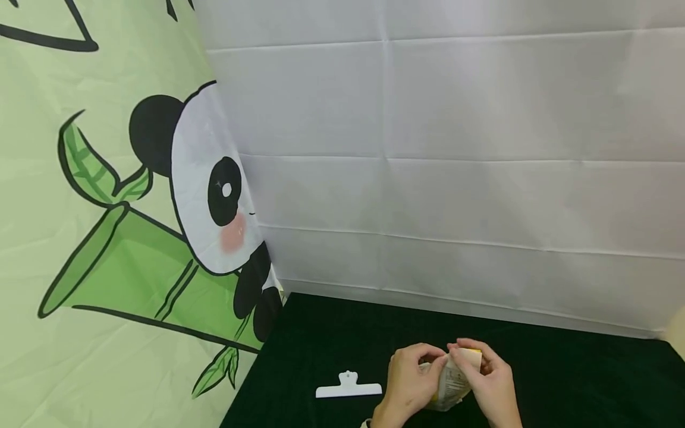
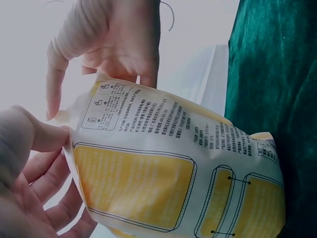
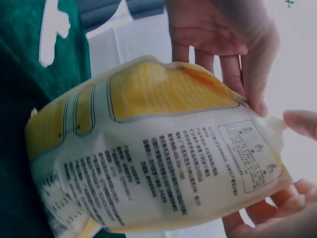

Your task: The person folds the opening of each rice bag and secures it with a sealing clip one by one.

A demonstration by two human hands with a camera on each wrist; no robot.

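A white and yellow food bag [image 2: 133, 183], printed with small text, stands on the dark green cloth between both hands. My left hand [image 1: 412, 377] pinches one side of its upper edge between thumb and fingers. At the opposite side of that edge, my right hand [image 1: 489, 377] holds the bag, its thumb near the top. In the right wrist view, the upper edge of the bag [image 3: 168, 163] looks crumpled between the two hands. Whether the top is torn apart cannot be made out. A white wide clip [image 1: 349, 386] lies on the cloth, left of my left hand.
Dark green cloth [image 1: 578, 380] covers the table. Behind it hangs a creased white sheet [image 1: 455, 178]. On the left is a pale green curtain [image 1: 134, 356] with a panda and bamboo print. A pale rounded thing [image 1: 675, 333] shows at the right edge.
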